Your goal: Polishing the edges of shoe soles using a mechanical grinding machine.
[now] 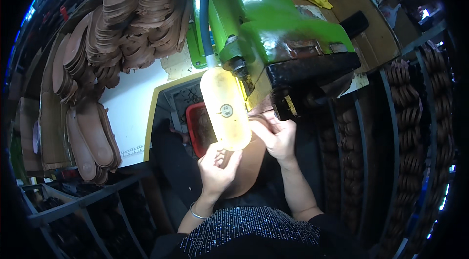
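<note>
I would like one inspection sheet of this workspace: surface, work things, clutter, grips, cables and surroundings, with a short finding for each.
Surface: white tabletop, yellow edge, bearing stacked brown cut-outs.
Work things: brown piece, partly behind glowing oval cover.
Clutter: yellow cloth in cardboard box; red tub lower down.
Grips: right grip pinches brown piece; left grip near it, contact partly hidden.
Cables: blue hose or cable, running to oval cover.
Surroundings: green machine; loaded racks on right.

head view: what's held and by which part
A brown piece, by its curved edge in the right hand; the lamp partly hides it, so the hold of the left hand is unclear.
</note>
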`<action>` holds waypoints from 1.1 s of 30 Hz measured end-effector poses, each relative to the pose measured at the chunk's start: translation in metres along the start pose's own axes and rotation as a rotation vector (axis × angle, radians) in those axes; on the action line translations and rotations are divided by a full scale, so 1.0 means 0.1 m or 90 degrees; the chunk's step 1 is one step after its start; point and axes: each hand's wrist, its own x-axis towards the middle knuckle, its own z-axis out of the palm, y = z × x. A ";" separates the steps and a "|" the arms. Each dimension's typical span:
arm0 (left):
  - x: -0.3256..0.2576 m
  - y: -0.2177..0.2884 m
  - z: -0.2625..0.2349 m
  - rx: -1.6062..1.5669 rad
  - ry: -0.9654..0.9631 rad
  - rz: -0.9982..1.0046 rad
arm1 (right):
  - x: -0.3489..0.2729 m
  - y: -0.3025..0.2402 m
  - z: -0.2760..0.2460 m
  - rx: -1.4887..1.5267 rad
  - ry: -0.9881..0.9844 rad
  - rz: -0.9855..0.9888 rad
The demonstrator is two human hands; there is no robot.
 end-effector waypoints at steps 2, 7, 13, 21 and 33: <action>-0.04 -0.06 -0.07 -0.021 0.094 0.060 | -0.03 0.06 0.01 -0.068 -0.070 0.047; -0.04 -0.07 -0.41 0.254 0.086 0.222 | -0.12 0.15 -0.08 -0.114 -0.140 -0.033; 0.07 -0.02 -0.70 0.497 0.066 0.308 | -0.13 0.32 -0.32 0.027 -0.107 -0.065; 0.08 0.22 -0.59 0.568 0.065 0.406 | -0.18 0.49 -0.46 0.084 -0.040 -0.041; 0.38 -0.27 -0.67 -0.033 -0.235 -0.199 | -0.04 0.12 -0.55 0.028 -0.062 0.212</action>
